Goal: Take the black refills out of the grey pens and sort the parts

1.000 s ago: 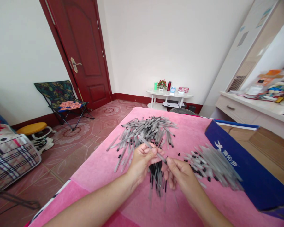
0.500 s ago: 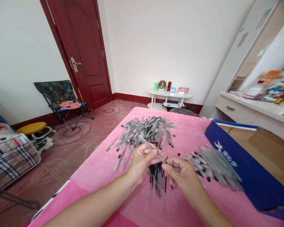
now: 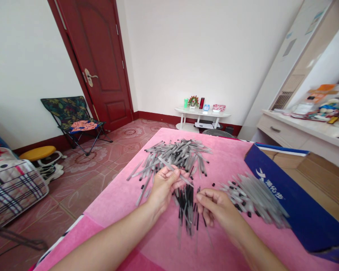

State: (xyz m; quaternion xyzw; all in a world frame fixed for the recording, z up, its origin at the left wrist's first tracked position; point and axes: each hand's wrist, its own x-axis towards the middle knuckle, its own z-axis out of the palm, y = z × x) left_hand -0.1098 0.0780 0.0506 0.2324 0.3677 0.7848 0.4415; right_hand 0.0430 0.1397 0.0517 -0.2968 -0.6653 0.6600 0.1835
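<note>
My left hand (image 3: 164, 188) grips a translucent grey pen barrel (image 3: 169, 165) between thumb and fingers, tilted with its far end up to the left. To the right of the barrel's near end, my right hand (image 3: 216, 205) is closed in a pinch; whatever its fingertips hold is too small to make out. Below and between both hands lies a bunch of thin dark pen refills (image 3: 188, 205). Beyond my left hand is a loose heap of grey pens (image 3: 177, 150) with black ends. Right of my right hand, more grey barrels (image 3: 260, 195) lie side by side.
A pink cloth (image 3: 115, 199) covers the table. At its right edge stands a blue cardboard box (image 3: 288, 203), open at the top. A tiny black piece (image 3: 213, 184) lies beyond my right hand. Farther off are a folding chair (image 3: 64, 113) and a low white table (image 3: 200, 111).
My left hand has shifted slightly up and left with the pen barrel. The right fingers, formerly at the barrel's near end, are now apart from it.
</note>
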